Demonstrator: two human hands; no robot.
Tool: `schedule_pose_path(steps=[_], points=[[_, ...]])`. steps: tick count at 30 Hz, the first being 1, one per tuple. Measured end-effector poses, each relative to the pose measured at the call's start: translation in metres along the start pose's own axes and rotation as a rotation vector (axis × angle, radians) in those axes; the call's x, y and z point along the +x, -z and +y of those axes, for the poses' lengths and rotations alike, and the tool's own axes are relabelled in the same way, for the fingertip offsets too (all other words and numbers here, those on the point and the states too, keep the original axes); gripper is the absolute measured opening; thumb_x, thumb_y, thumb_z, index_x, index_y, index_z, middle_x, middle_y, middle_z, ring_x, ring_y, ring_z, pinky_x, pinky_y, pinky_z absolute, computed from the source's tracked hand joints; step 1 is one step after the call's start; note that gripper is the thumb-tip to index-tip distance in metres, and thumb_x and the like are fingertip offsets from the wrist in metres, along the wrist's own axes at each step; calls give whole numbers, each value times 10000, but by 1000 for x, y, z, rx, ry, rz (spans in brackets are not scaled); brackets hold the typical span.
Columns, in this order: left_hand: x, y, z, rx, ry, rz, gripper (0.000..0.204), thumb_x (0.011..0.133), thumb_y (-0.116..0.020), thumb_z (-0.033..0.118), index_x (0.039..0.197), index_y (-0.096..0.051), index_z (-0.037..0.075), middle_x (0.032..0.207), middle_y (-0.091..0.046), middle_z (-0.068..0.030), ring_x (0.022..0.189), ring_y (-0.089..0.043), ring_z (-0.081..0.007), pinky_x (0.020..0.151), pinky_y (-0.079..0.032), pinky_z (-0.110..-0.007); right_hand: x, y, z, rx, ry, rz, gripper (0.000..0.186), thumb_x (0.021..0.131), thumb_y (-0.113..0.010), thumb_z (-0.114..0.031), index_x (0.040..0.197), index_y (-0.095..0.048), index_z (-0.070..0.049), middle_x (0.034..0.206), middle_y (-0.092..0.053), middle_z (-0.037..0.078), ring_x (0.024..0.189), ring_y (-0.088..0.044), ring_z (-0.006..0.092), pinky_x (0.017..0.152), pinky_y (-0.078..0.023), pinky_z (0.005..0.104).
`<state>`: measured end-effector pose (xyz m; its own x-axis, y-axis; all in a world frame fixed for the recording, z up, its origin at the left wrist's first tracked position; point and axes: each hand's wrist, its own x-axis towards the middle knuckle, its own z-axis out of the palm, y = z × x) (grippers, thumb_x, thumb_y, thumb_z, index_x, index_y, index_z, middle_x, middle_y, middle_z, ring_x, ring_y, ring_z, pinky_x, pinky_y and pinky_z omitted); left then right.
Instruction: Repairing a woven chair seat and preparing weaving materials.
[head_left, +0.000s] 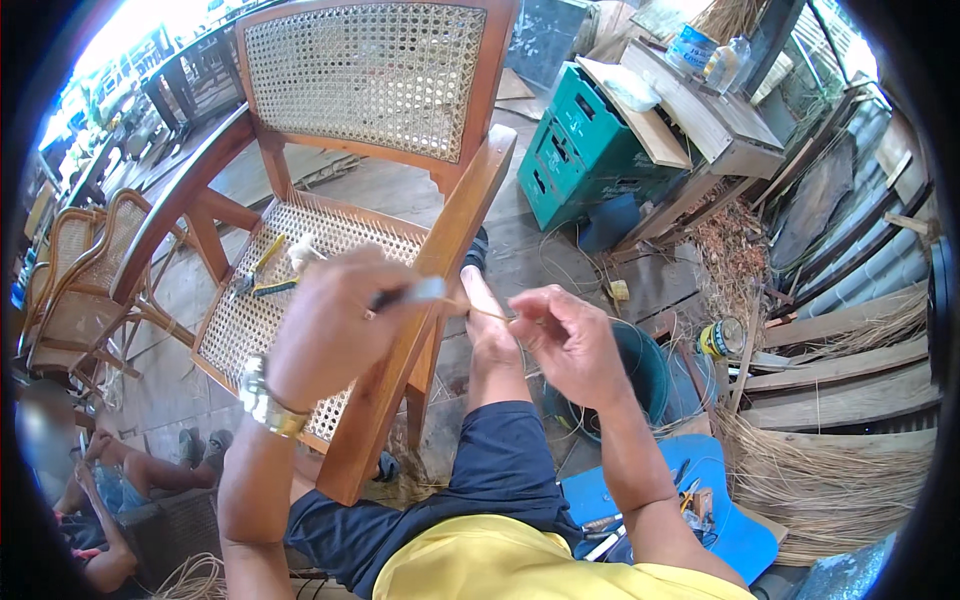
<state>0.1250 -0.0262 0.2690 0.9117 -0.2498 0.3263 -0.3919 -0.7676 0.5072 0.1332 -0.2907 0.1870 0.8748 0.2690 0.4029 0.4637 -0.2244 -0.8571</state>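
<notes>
My left hand (340,315), with a watch on its wrist, is closed around a knife and blurred by motion. The knife's grey blade (418,291) points right, toward a thin strand of cane (488,314). Thumb and fingers of my right hand (575,345) pinch that strand at its right end. Below my hands is the armrest (440,270) of a wooden chair. Woven cane fills its backrest (370,75) and its seat (345,228). Yellow-handled pliers (268,255) lie on the seat, beside a pale bundle (305,250) partly hidden by my left hand.
A green crate (575,150) stands ahead right beside a wooden bench (700,115). Near my right forearm are a dark green bucket (640,370) and a blue tray of tools (735,520). Cane bundles (840,490) lie far right. Another person (130,480) sits at lower left.
</notes>
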Motion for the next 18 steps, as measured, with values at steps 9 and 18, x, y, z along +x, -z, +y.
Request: schedule_pose_path(steps=[9,18], points=[[-15,-2,-25,-20,30,38,208,907,-829,189,1007,-782,13,840,-695,-113,753,-659,-255,700,-508,-396,-6,6,5,-161,-2,-58,81,959,-769,-4,1033,-743,18,931,-708,96,805,-661,146,733,-521,273],[-19,-22,-26,-66,-61,55,174,917,-807,173,984,-785,14,826,-693,-114,701,-651,-243,684,-501,-383,-10,-26,0,3,-74,-153,133,1007,-759,-64,1085,-746,43,936,-700,51,835,-633,92,728,-508,240]])
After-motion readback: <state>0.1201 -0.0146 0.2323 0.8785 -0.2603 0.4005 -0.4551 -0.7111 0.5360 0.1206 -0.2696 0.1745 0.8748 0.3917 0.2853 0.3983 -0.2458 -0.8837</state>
